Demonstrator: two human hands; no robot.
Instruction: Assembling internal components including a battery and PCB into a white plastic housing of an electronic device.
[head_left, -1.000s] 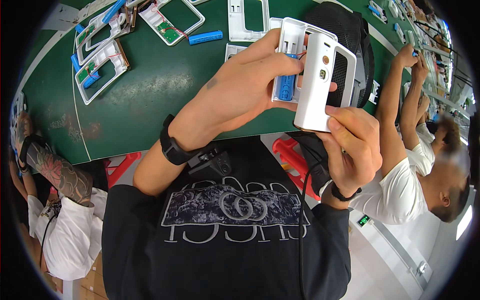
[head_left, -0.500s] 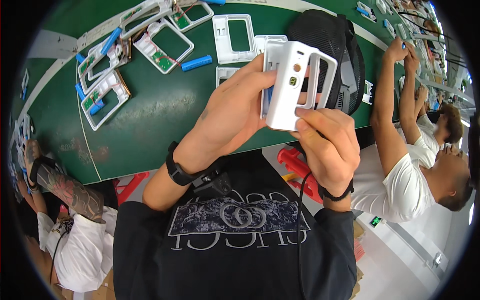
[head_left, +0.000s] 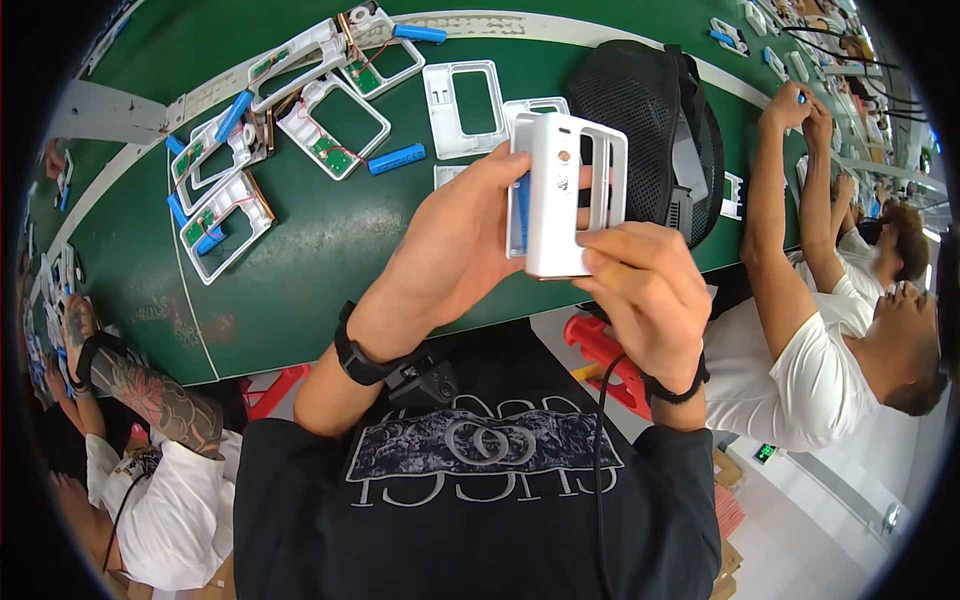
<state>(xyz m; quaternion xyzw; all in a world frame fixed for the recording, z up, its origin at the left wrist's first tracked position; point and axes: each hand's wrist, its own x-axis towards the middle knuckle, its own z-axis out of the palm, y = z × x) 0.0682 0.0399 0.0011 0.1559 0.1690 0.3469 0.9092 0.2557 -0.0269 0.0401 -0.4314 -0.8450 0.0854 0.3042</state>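
Observation:
Above the near edge of the green table I hold a white plastic housing (head_left: 552, 225) with a rectangular opening, standing nearly upright. Small holes mark its narrow outer side. A second white shell part (head_left: 516, 190) sits behind it on the left, and a blue cylindrical battery (head_left: 522, 215) shows inside. My left hand (head_left: 445, 235) is wrapped round the left and back, thumb near the top; some of its fingers show through the opening. At the lower right corner, my right hand (head_left: 655, 285) pinches the housing between thumb and fingers. Whether the two parts are fully joined I cannot tell.
White frames with green circuit boards (head_left: 335, 155) and a loose blue battery (head_left: 397, 159) lie at far left. An empty white shell (head_left: 441, 110) lies beyond my hands, beside a black mesh bag (head_left: 625, 130). Co-workers' arms (head_left: 780, 240) are at both sides; a red stool (head_left: 610, 355) stands below.
The housing has moved slightly left and down and turned more upright, with both hands still on it. The table things appear lower as the view shifts.

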